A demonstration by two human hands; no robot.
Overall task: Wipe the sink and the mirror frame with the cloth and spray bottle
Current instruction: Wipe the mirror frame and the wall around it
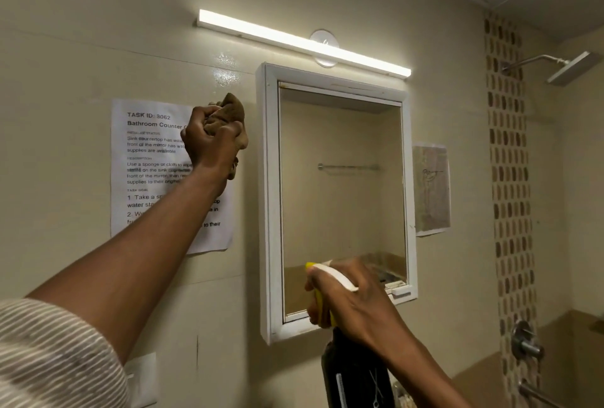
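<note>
My left hand (210, 142) is raised against the wall, shut on a bunched brown cloth (230, 113), just left of the mirror's white frame (268, 178). Wet droplets (225, 72) glisten on the tile above the cloth. My right hand (346, 296) grips a dark spray bottle (356, 371) with a yellow-and-white trigger head, held in front of the mirror's lower left corner, nozzle pointing left. The mirror glass (340, 185) reflects a beige wall and a towel bar. The sink is out of view.
A printed task sheet (147, 172) is taped to the wall behind my left arm. A lit tube light (300, 41) sits above the mirror. A shower head (572, 69), mosaic tile strip (510, 178) and tap valve (526, 342) are at right. A small paper (431, 188) hangs right of the mirror.
</note>
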